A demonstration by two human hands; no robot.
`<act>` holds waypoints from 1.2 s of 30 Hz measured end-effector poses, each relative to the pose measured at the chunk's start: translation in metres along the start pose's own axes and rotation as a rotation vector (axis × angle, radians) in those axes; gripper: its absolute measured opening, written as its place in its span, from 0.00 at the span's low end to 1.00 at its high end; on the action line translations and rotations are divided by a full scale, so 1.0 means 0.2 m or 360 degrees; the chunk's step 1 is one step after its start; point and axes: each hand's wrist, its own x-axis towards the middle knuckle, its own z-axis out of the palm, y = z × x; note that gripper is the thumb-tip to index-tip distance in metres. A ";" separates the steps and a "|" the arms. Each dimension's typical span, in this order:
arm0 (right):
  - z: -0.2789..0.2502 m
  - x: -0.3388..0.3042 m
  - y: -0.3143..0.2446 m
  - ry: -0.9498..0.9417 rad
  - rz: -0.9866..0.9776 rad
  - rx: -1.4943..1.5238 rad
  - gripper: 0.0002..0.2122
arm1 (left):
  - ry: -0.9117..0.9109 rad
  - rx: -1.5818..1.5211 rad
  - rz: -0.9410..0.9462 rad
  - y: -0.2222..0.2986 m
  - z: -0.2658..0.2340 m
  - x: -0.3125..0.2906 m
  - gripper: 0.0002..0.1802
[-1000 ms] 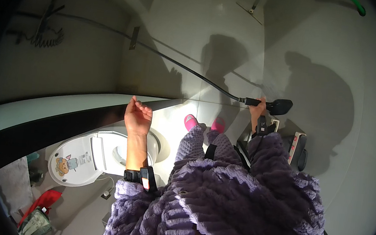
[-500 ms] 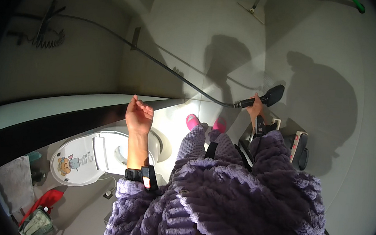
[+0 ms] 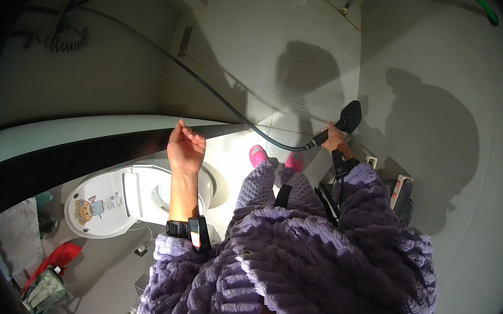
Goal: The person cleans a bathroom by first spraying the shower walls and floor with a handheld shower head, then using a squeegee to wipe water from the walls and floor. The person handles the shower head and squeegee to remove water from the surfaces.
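My right hand (image 3: 334, 138) is wrapped round the handle of a black shower head (image 3: 350, 115). Its broad end points up and away, over the tiled floor. A dark hose (image 3: 226, 105) runs from the handle across to the wall fitting at the far left. My left hand (image 3: 186, 146) is raised palm up with its fingers loosely bent, holding nothing. Below that forearm stands a white toilet (image 3: 154, 189) with its lid (image 3: 97, 204) raised, decorated with a cartoon bear. Pink slippers (image 3: 257, 156) are on my feet.
A pale-topped ledge with a dark edge (image 3: 81, 165) runs along the left. Coiled black tubing (image 3: 69, 42) hangs on the far-left wall. A squeegee-like tool (image 3: 344, 11) stands at the back. A grey towel (image 3: 15, 240) and a red cloth (image 3: 57, 261) lie lower left.
The shower head in my right hand has moved left and slightly away, turning more upright. The fine spray seen beside it earlier no longer shows there. My left hand has barely moved.
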 end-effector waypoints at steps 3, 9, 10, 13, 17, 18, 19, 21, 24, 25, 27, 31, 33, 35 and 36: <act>-0.01 0.02 0.01 0.0022 0.0005 -0.0105 0.08 | -0.0023 -0.0011 -0.0007 0.01 -0.02 0.00 0.09; -0.03 0.04 0.05 -0.0204 0.0009 -0.0039 0.08 | -0.0014 -0.0052 -0.0024 0.00 -0.01 0.00 0.09; -0.02 0.03 0.07 -0.0289 0.0089 -0.0037 0.08 | -0.0024 -0.0021 -0.0020 0.00 -0.01 0.00 0.08; 0.05 0.00 0.13 -0.0392 0.0223 -0.0016 0.08 | 0.0029 0.0016 -0.0016 0.00 0.00 0.00 0.08; 0.15 -0.03 0.20 -0.0432 0.0190 -0.0115 0.09 | 0.0014 0.0013 -0.0033 0.00 0.00 -0.02 0.08; 0.17 -0.03 0.20 -0.0484 0.0144 -0.0121 0.09 | 0.0064 0.0008 -0.0021 0.00 0.00 -0.02 0.08; 0.19 -0.03 0.21 -0.0470 0.0110 -0.0130 0.09 | 0.0042 0.0003 -0.0030 0.01 0.00 -0.03 0.08; 0.21 -0.04 0.20 -0.0430 0.0062 -0.0138 0.09 | 0.0034 0.0006 -0.0024 0.00 0.00 -0.03 0.08; 0.21 -0.04 0.17 -0.0453 0.0003 -0.0171 0.08 | 0.0050 0.0003 -0.0014 0.00 0.00 -0.04 0.08; 0.21 -0.05 0.16 -0.0517 0.0052 -0.0158 0.08 | 0.0061 -0.0004 -0.0011 0.00 0.00 -0.03 0.08; 0.20 -0.06 0.13 -0.0548 0.0053 -0.0183 0.08 | 0.0056 -0.0020 -0.0010 -0.01 0.00 -0.04 0.08; 0.19 -0.09 0.11 -0.0606 0.0046 -0.0185 0.08 | 0.0031 -0.0004 -0.0020 -0.01 0.00 -0.04 0.08; 0.20 -0.11 0.11 -0.0643 0.0017 -0.0160 0.08 | 0.0034 -0.0008 -0.0026 -0.01 0.00 -0.04 0.08; 0.21 -0.12 0.11 -0.0659 -0.0021 -0.0132 0.08 | 0.0028 0.0003 -0.0027 -0.01 0.00 -0.04 0.08; 0.21 -0.13 0.11 -0.0656 -0.0034 -0.0120 0.08 | 0.0003 -0.0001 -0.0031 -0.01 0.00 -0.04 0.08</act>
